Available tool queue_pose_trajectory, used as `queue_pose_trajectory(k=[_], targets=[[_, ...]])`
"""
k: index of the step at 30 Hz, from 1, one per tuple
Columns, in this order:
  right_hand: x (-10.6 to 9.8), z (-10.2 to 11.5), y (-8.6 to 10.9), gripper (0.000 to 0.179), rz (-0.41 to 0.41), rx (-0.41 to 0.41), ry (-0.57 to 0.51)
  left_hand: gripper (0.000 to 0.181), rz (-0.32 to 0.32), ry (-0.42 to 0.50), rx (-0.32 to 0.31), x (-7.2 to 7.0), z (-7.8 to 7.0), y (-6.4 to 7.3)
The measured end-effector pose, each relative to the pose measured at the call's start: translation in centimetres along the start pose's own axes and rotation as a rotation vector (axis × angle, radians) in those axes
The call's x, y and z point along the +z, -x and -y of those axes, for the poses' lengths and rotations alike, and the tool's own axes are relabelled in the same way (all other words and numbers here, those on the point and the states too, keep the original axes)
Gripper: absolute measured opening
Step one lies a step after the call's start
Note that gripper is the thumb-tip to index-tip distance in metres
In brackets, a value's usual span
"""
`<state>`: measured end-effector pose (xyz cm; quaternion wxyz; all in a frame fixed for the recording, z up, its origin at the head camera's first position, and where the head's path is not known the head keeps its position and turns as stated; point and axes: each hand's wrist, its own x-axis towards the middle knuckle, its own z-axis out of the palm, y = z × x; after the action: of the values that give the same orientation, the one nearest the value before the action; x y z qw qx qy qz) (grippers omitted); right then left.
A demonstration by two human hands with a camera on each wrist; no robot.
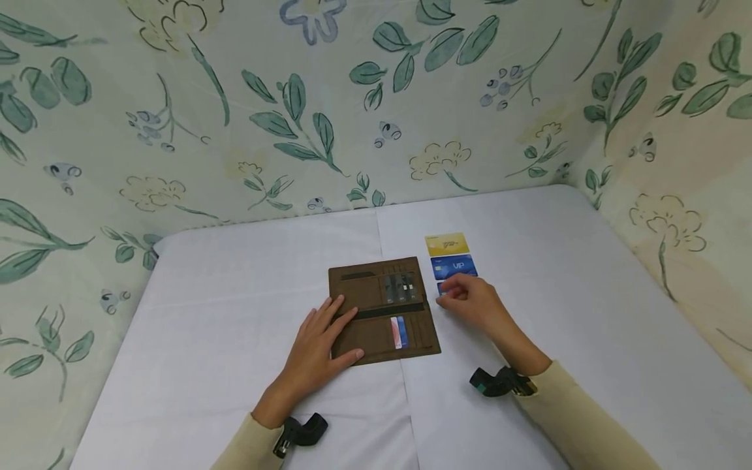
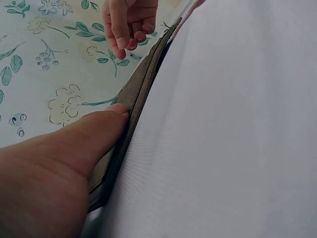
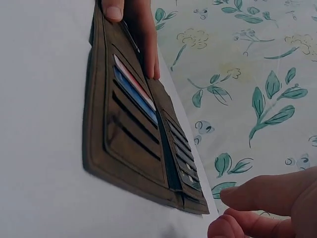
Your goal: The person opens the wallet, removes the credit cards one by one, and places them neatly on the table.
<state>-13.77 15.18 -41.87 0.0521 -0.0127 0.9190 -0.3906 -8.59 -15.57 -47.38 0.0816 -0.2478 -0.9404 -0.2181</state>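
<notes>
A brown bifold wallet (image 1: 367, 287) lies unfolded on the white-covered table. My left hand (image 1: 314, 349) rests with spread, fairly straight fingers on its left side; the thumb (image 2: 106, 119) touches the wallet's near edge. Red-and-white and blue cards (image 1: 399, 333) sit in a lower slot, and dark grey cards (image 1: 399, 287) fill the upper slots. Right of the wallet, my right hand (image 1: 472, 303) hovers with loosely bent fingers over a blue card (image 1: 440, 287), mostly hidden beneath it. No object shows between its thumb and fingers in the right wrist view.
Beyond the right hand, a blue VIP card (image 1: 454, 267) and a yellow card (image 1: 447, 244) lie in a column. A white cloth (image 1: 235, 313) covers the table. Floral fabric (image 1: 329, 130) hangs behind and at both sides.
</notes>
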Motion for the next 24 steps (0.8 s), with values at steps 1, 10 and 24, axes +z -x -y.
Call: queue_pose_trajectory(k=[1, 10, 24], targets=[[0.2, 0.2, 0.0, 0.022, 0.008, -0.005, -0.003, 0.07, 0.002, 0.003, -0.001, 0.0, 0.0, 0.0], [1.9, 1.5, 0.3, 0.016, 0.069, -0.051, -0.038, 0.071, 0.026, 0.003, -0.012, -0.1, 0.0, 0.0], [3.8, 2.7, 1.4, 0.01, 0.179, -0.06, -0.147, 0.07, -0.008, -0.022, -0.005, -0.1, -0.1, 0.0]])
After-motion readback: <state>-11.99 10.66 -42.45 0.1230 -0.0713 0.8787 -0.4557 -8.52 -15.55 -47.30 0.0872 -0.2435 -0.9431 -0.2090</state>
